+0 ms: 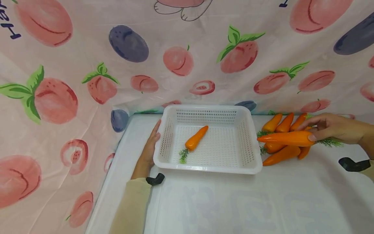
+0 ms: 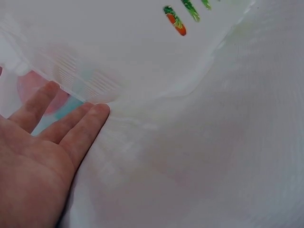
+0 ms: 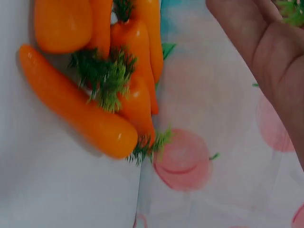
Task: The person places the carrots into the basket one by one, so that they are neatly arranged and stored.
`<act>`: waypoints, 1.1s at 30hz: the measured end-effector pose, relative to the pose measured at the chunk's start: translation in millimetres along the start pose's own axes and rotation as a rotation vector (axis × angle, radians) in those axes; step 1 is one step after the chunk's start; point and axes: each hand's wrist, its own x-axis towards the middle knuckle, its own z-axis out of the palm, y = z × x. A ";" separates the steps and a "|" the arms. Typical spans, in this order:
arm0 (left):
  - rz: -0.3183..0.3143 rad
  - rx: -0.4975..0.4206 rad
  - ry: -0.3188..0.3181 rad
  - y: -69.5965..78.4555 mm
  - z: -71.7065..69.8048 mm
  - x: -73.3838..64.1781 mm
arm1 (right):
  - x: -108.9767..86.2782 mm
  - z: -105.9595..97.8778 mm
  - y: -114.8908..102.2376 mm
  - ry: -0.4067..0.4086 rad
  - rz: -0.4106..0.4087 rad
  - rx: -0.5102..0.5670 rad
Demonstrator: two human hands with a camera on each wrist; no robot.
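Note:
A white perforated plastic basket [image 1: 204,169] stands on the table with one orange toy carrot [image 1: 196,139] with green leaves lying in it. My left hand [image 1: 148,149] rests against the basket's left wall, fingers extended; the left wrist view shows the fingertips [image 2: 99,111] touching its side. To the right of the basket, my right hand [image 1: 333,128] pinches another carrot [image 1: 286,138] near its leafy end, its tip pointing left toward the basket's right rim. Beneath and behind it lies a pile of several carrots [image 1: 281,156]; in the right wrist view the pile [image 3: 76,109] is beside the hand [image 3: 270,52].
A white cloth covers the table [image 1: 210,201]. Behind and to the left hangs a pink fruit-print curtain [image 1: 187,35], close to the basket's far side. Black straps with small devices [image 1: 155,179] sit on both wrists.

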 end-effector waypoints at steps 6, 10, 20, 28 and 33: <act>-0.004 -0.009 0.001 0.0 -0.8 0.0 | 14.5 8.9 -11.0 0.082 -0.038 -0.021; 0.004 -0.014 0.000 -1.7 -2.2 0.4 | 25.4 14.3 -21.0 0.177 0.020 -0.018; 0.012 0.014 0.013 -0.5 -2.9 0.4 | 50.9 26.9 -52.7 0.199 -0.128 0.091; 0.002 0.030 0.026 1.9 -1.0 -1.2 | 66.9 41.6 -74.0 0.266 -0.047 0.173; 0.001 0.025 0.018 2.8 -0.3 -0.6 | 74.8 49.8 -87.8 0.300 -0.015 0.258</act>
